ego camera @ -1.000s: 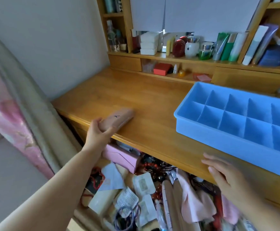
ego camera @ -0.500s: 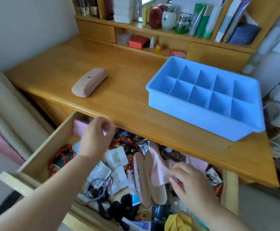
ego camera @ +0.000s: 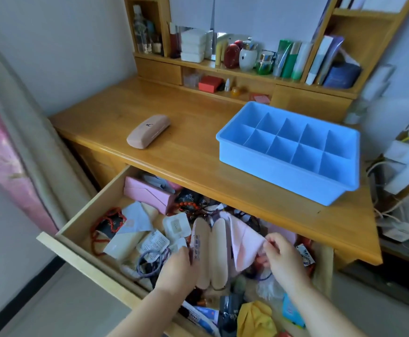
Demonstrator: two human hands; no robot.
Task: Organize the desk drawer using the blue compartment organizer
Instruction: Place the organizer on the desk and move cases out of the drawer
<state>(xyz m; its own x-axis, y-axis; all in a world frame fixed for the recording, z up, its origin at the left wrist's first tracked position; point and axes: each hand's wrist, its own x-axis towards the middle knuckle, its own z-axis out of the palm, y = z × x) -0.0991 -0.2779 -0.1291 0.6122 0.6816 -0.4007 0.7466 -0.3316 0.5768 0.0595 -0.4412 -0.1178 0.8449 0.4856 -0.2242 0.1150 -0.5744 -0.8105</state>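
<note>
The blue compartment organizer [ego camera: 288, 152] stands empty on the right of the wooden desk top [ego camera: 189, 152]. Below it the drawer [ego camera: 81, 224] is pulled out and full of clutter. An open beige glasses case [ego camera: 210, 249] lies in the drawer's middle. My left hand [ego camera: 176, 268] grips the case's left half at its near end. My right hand [ego camera: 283, 256] pinches the edge of a pale pink cloth [ego camera: 243, 242] lying across the case's right side. A closed pink glasses case [ego camera: 148, 131] rests on the desk top to the left.
In the drawer lie a pink box [ego camera: 147, 194], red bead strings [ego camera: 101, 224], white sachets [ego camera: 176, 224], hair ties [ego camera: 150, 261], a yellow cloth [ego camera: 254, 317] and small packets. Shelves at the back hold bottles, jars and books. A curtain [ego camera: 11, 142] hangs left; cables right.
My left hand left the pink case on the desk and dropped into the drawer onto the open beige case. My right hand moved from the desk edge down to the pink cloth.
</note>
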